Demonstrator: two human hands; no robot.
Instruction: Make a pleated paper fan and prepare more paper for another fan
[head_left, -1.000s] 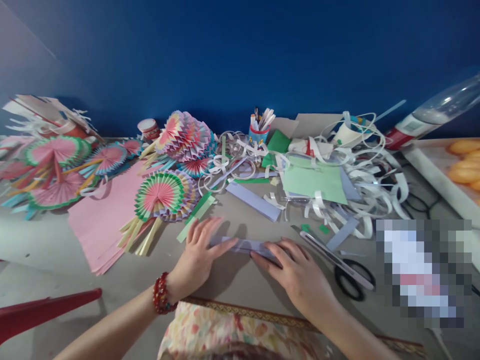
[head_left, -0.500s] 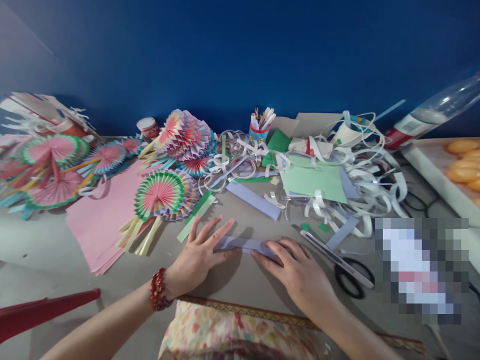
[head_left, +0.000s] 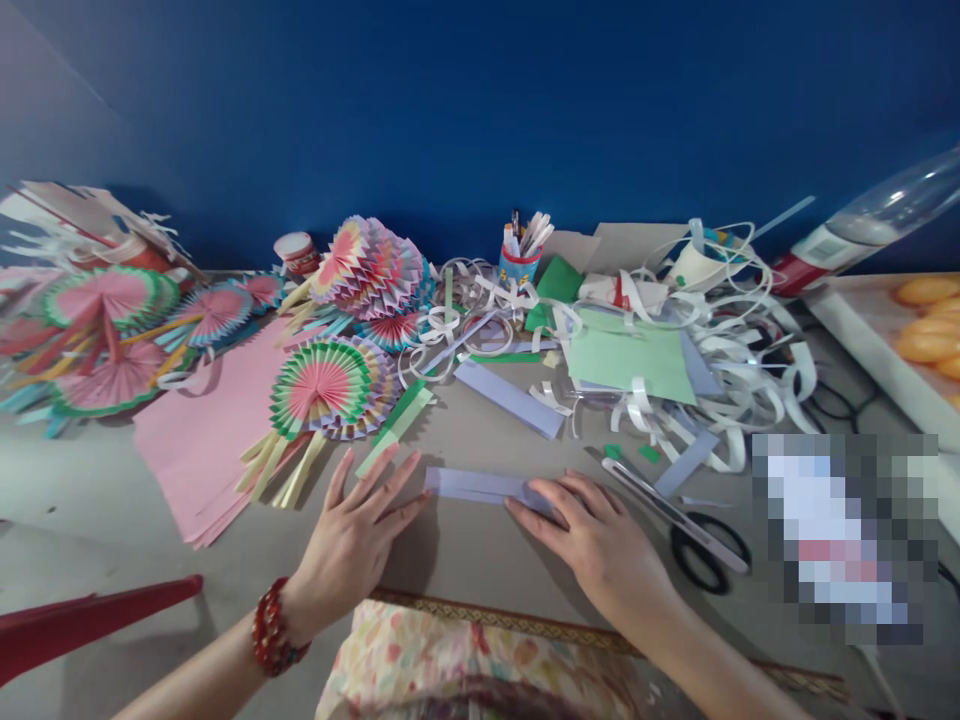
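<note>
A folded lavender paper strip lies flat across the table near its front edge. My right hand holds its right end down, fingers bent over the paper and hiding that end. My left hand, wearing a red beaded bracelet, is at the other end with fingers spread. Its thumb tip is close to the strip's left end; whether they touch I cannot tell. To the right of my right hand lie a pale cutter knife and black-handled scissors. Another lavender strip is behind.
Pleated paper fans and pink sheets cover the left side. Curled white paper strips, a light green sheet and a pen cup are further back. At right are a plastic bottle and a white box.
My left hand has slid left off the lavender strip, fingers still spread, so the strip's left end now shows. My right hand stays on the right end.
</note>
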